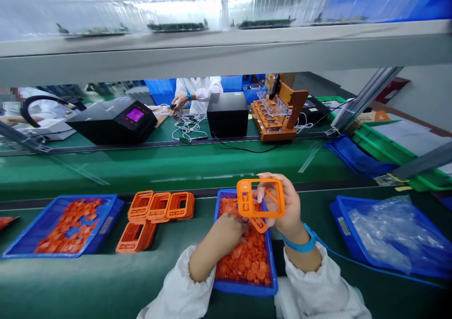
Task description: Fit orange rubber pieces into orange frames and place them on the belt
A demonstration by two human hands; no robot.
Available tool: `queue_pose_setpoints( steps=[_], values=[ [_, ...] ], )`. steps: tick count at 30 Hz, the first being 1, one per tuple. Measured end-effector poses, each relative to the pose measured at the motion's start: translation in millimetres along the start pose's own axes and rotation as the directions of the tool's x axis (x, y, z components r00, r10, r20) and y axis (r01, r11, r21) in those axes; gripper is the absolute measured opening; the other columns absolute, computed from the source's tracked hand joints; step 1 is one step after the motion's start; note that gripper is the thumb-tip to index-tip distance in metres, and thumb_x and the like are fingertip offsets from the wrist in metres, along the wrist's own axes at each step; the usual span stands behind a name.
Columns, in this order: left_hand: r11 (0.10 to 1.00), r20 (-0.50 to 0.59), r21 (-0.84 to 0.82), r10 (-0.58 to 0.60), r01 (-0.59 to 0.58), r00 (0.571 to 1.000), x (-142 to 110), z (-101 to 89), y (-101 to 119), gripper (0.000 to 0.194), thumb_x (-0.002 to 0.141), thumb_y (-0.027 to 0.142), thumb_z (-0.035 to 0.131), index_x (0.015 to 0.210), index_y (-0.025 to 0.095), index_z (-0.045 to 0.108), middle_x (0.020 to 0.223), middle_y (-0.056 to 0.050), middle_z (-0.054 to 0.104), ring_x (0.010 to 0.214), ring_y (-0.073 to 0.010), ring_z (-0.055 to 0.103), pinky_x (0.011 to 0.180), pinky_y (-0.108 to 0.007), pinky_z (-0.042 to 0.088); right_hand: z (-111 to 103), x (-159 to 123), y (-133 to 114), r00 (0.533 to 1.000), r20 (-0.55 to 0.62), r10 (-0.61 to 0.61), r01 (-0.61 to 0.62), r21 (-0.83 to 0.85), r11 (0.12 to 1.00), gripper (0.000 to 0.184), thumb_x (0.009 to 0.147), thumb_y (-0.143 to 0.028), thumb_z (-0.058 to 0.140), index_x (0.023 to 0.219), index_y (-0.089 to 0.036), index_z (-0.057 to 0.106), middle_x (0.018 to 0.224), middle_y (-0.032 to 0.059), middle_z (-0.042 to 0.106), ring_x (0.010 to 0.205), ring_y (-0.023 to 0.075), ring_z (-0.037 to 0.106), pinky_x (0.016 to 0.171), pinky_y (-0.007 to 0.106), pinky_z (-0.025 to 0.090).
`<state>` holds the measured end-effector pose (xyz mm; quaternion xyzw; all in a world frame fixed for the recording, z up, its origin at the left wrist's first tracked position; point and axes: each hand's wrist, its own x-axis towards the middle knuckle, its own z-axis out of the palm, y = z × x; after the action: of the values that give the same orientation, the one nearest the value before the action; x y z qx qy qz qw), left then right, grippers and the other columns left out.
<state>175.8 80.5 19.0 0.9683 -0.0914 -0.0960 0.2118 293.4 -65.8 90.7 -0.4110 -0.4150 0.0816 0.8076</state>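
Note:
My right hand (287, 201) grips an orange plastic frame (242, 211) with a large rectangular window, held up above a blue tray (272, 276). A second orange piece (259, 224) with slots hangs tilted just below that frame; which hand bears it I cannot tell. The tray holds a heap of small orange plastic parts (243, 262). My left hand (228, 234) is bent down over the heap beside the frame, its fingers curled and their tips mostly hidden. To the left stand several stacks of similar orange frames (136, 236).
Another blue tray (21, 248) with orange parts lies far left. At right, a blue tray (339, 206) holds clear plastic bags (384, 229). A blue wrist-strap cord (353, 262) runs right. Behind the green belt are black boxes (228, 116), an orange fixture (278, 112) and a co-worker's hands (181, 105).

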Motion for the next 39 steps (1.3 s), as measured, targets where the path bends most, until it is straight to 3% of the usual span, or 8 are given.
queue_pose_setpoints(
  steps=[7, 10, 13, 22, 28, 32, 37, 39],
  values=[
    [0.943, -0.200, -0.326, 0.006, -0.072, 0.980, -8, -27.9, 3, 0.018, 0.093, 0.018, 0.079, 0.111, 0.021, 0.080, 0.114, -0.006, 0.081, 0.109, -0.0262, 0.076, 0.099, -0.035, 0.057, -6, 1, 7, 0.994, -0.042, 0.099, -0.096, 0.068, 0.993, 0.089, 0.061, -0.052, 0.106, 0.140, -0.034, 0.069, 0.127, 0.0104, 0.072, 0.087, 0.0221, 0.071, 0.086, 0.044, 0.070],
    [0.849, -0.442, -0.468, 0.015, -0.244, 0.897, -19, -40.6, -1, 0.008, 0.098, 0.020, 0.074, 0.101, 0.019, 0.081, 0.105, -0.007, 0.079, 0.096, -0.0196, 0.075, 0.088, -0.028, 0.059, -3, 5, 6, 0.994, -0.059, 0.096, -0.089, 0.112, 0.990, 0.084, 0.063, -0.051, 0.106, 0.139, -0.036, 0.071, 0.137, 0.0086, 0.070, 0.085, 0.0177, 0.068, 0.090, 0.042, 0.070],
    [0.739, -0.525, -0.603, -0.085, -0.300, 0.847, -27, -47.8, -8, 0.012, 0.094, 0.027, 0.079, 0.090, 0.016, 0.082, 0.109, -0.011, 0.075, 0.085, -0.0160, 0.074, 0.072, -0.023, 0.060, 0, 9, 8, 0.991, -0.086, 0.101, -0.089, 0.135, 0.987, 0.080, 0.069, -0.051, 0.104, 0.140, -0.038, 0.071, 0.140, 0.0078, 0.069, 0.084, 0.0161, 0.065, 0.083, 0.037, 0.070],
    [0.199, -0.353, -0.936, -0.530, -0.291, 0.771, -21, -46.7, -10, 0.043, 0.073, 0.032, 0.098, 0.106, 0.015, 0.077, 0.096, -0.009, 0.081, 0.087, -0.0174, 0.078, 0.081, -0.026, 0.064, 7, 7, 21, 0.975, -0.139, 0.171, -0.148, 0.162, 0.976, 0.081, 0.067, -0.054, 0.103, 0.138, -0.033, 0.071, 0.136, 0.0112, 0.069, 0.082, 0.0172, 0.062, 0.063, 0.029, 0.063],
    [0.187, -0.322, -0.947, -0.592, -0.262, 0.739, -19, -45.9, -5, 0.046, 0.068, 0.037, 0.101, 0.104, 0.014, 0.084, 0.095, -0.009, 0.081, 0.082, -0.0169, 0.077, 0.078, -0.025, 0.062, 10, 1, 32, 0.977, -0.130, 0.172, -0.150, 0.163, 0.975, 0.083, 0.070, -0.057, 0.101, 0.142, -0.032, 0.066, 0.128, 0.0113, 0.071, 0.085, 0.0193, 0.066, 0.075, 0.036, 0.068],
    [0.162, -0.398, -0.909, -0.613, -0.384, 0.683, -15, -44.0, 8, 0.034, 0.073, 0.042, 0.099, 0.091, 0.015, 0.086, 0.098, -0.009, 0.079, 0.087, -0.0168, 0.074, 0.079, -0.024, 0.060, 10, -5, 36, 0.990, -0.095, 0.107, -0.104, 0.034, 0.994, 0.087, 0.070, -0.056, 0.102, 0.144, -0.031, 0.064, 0.105, 0.0065, 0.071, 0.092, 0.0255, 0.074, 0.096, 0.052, 0.068],
    [-0.209, -0.212, -0.906, -0.530, -0.369, 0.821, -9, -35.2, 30, 0.039, 0.075, 0.044, 0.098, 0.096, 0.015, 0.084, 0.092, -0.009, 0.077, 0.073, -0.0141, 0.068, 0.067, -0.024, 0.058, 9, -17, 38, 0.999, 0.006, -0.052, 0.052, -0.216, 0.975, 0.084, 0.079, -0.056, 0.097, 0.150, -0.027, 0.061, 0.098, 0.0073, 0.073, 0.098, 0.0301, 0.077, 0.103, 0.055, 0.064],
    [-0.257, -0.172, -0.896, -0.552, -0.363, 0.816, -8, -33.2, 35, 0.039, 0.073, 0.042, 0.099, 0.094, 0.014, 0.082, 0.079, -0.005, 0.072, 0.062, -0.0103, 0.063, 0.059, -0.020, 0.053, 8, -20, 39, 0.989, 0.048, -0.138, 0.146, -0.315, 0.938, 0.084, 0.081, -0.056, 0.095, 0.151, -0.026, 0.060, 0.116, 0.0135, 0.075, 0.103, 0.0319, 0.077, 0.104, 0.057, 0.063]
  ],
)
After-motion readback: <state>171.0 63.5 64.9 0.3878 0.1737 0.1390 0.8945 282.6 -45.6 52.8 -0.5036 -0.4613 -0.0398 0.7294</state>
